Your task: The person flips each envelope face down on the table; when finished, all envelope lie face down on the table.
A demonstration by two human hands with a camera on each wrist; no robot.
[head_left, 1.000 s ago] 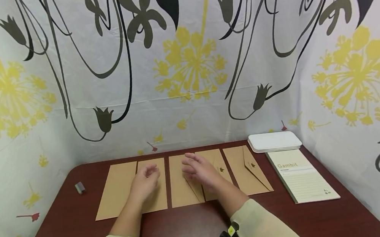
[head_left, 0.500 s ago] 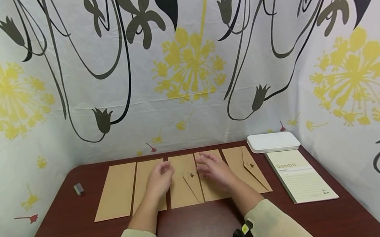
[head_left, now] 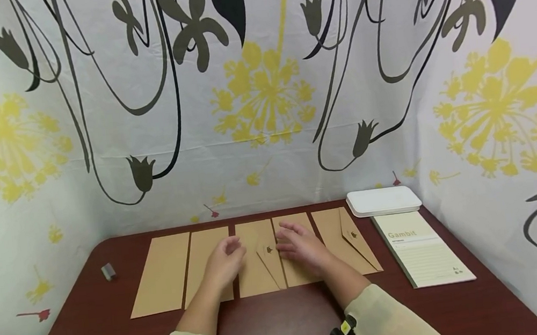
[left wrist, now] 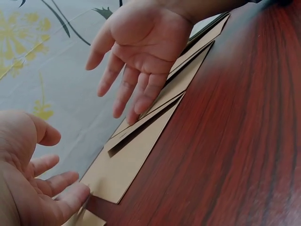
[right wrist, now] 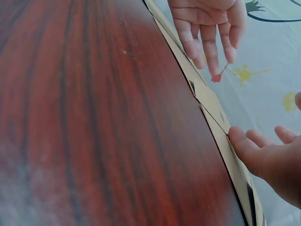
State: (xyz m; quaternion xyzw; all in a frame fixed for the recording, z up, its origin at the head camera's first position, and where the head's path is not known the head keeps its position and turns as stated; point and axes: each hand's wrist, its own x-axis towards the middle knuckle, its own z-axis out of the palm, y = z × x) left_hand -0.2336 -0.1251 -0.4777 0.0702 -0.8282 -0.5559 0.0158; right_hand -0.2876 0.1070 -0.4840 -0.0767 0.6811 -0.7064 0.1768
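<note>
Several kraft paper envelopes [head_left: 159, 275] lie side by side in a row on the dark red table. My left hand [head_left: 224, 261] is over the gap between the second envelope [head_left: 202, 268] and the middle envelope [head_left: 255, 276], fingers loosely bent and nothing in them. Over the fourth envelope [head_left: 298, 275] is my right hand [head_left: 304, 249], palm turned inward and holding nothing. Both wrist views show the hands facing each other across the middle envelope's flap [left wrist: 141, 122]. Whether any fingertip touches the paper, I cannot tell.
On the right lies a notepad [head_left: 422, 250] marked "Gambit", with a white flat case [head_left: 383, 200] behind it. A small grey and white block, perhaps an eraser [head_left: 108, 271], sits at the left. A patterned cloth [head_left: 251, 190] hangs behind the table [head_left: 274, 328].
Both hands have shifted right, the left from over the second envelope and the right from beside the middle one, uncovering the middle envelope's flap. In the last half second they have barely moved.
</note>
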